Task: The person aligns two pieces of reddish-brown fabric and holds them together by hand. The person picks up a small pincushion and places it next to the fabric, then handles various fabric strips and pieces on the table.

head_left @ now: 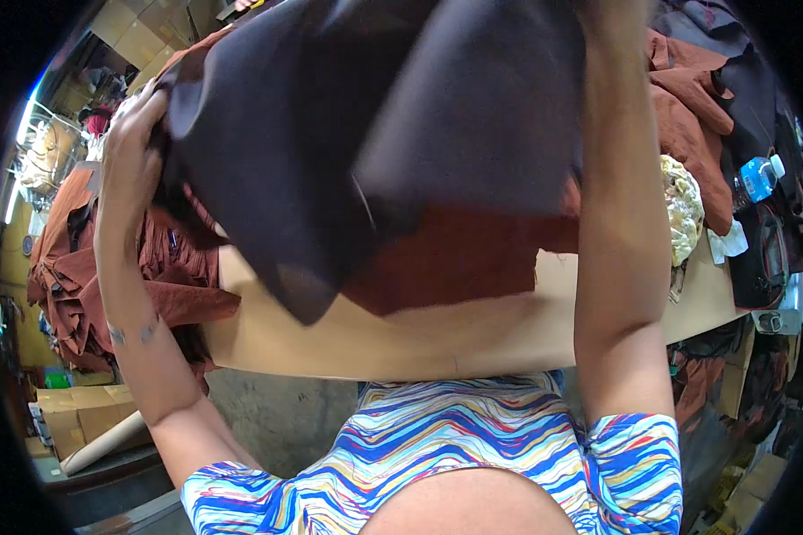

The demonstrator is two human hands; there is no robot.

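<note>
A large piece of dark fabric hangs raised in front of me, its lower corner dangling over the table. My left hand has its fingers closed round the left side of this fabric. At the top edge my right hand is partly cut off and blurred; the fabric's right side hangs from it, though its fingertips are hidden. Beneath the dark piece, reddish-brown fabric lies on the tan tabletop. The raised cloth hides much of the table behind it.
Heaped reddish-brown fabric lies left, with more brown cloth at right. Near my right forearm are a patterned cloth bundle, a blue-labelled bottle and a black bag. Cardboard boxes and a cardboard tube sit lower left.
</note>
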